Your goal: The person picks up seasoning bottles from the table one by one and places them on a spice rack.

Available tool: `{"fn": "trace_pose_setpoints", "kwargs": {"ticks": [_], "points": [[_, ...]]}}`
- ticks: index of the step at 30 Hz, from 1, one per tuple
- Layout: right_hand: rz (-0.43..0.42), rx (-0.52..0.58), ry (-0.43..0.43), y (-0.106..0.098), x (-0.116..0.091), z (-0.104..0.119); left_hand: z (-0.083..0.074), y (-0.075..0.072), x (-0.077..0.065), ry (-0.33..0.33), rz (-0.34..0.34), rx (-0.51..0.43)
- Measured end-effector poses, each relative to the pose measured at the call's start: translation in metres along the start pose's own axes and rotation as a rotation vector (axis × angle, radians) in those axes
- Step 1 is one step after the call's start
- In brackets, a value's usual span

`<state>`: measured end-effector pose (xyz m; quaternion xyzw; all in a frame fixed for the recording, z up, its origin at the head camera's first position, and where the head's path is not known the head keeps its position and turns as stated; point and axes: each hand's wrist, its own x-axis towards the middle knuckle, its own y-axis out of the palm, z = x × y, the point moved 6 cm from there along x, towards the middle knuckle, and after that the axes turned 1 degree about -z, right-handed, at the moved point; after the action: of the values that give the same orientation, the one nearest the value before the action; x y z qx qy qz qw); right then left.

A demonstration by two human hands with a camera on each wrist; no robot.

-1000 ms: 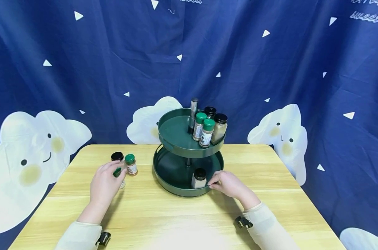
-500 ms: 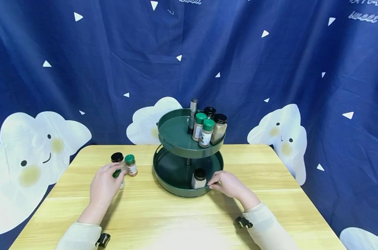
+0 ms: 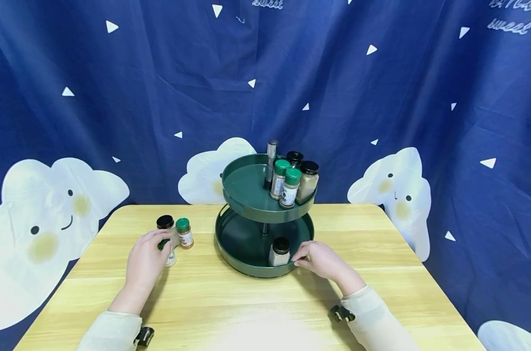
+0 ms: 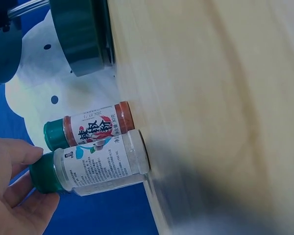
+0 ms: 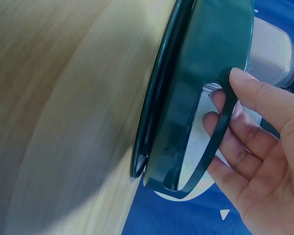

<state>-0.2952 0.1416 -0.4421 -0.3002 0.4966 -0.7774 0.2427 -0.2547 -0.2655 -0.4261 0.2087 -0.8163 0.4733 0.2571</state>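
On the left of the table, my left hand [image 3: 143, 257] pinches the green cap of a small clear spice jar [image 4: 100, 164] with a white label. The jar stands upright on the wood. Right beside it is a green-capped jar of red powder [image 4: 95, 126], and a black-lidded jar [image 3: 165, 222] stands just behind. My right hand [image 5: 264, 142] grips the handle cut-out in the rim of the lower tray of a dark green two-tier rack [image 3: 243, 267], thumb on the edge and fingers through the slot. Inside that tray, near this hand, sits a black-lidded square jar [image 3: 279, 253].
The rack's upper tray [image 3: 243, 183] bears several jars on its right side, two with green caps [image 3: 292, 176] and two with black lids [image 3: 309, 168]. A metal post [image 3: 271, 156] rises through it. Behind the wooden table [image 3: 230, 307] hangs a blue curtain [image 3: 318, 63].
My left thumb has shifted slightly at the jar's cap, and a little more of its label shows. My right hand and the rack stay in place.
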Motion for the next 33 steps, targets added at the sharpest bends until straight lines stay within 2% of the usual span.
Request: {"fn": "trace_pose_setpoints", "kwargs": {"ticks": [27, 33], "points": [[0.003, 0.016, 0.014, 0.0009, -0.0002, -0.0025, -0.0042, 0.0011, -0.0013, 0.019, 0.001, -0.004], [0.003, 0.024, 0.011, 0.0005, -0.0003, -0.0025, -0.0045, 0.0020, -0.0027, 0.006, 0.006, -0.012]]}}
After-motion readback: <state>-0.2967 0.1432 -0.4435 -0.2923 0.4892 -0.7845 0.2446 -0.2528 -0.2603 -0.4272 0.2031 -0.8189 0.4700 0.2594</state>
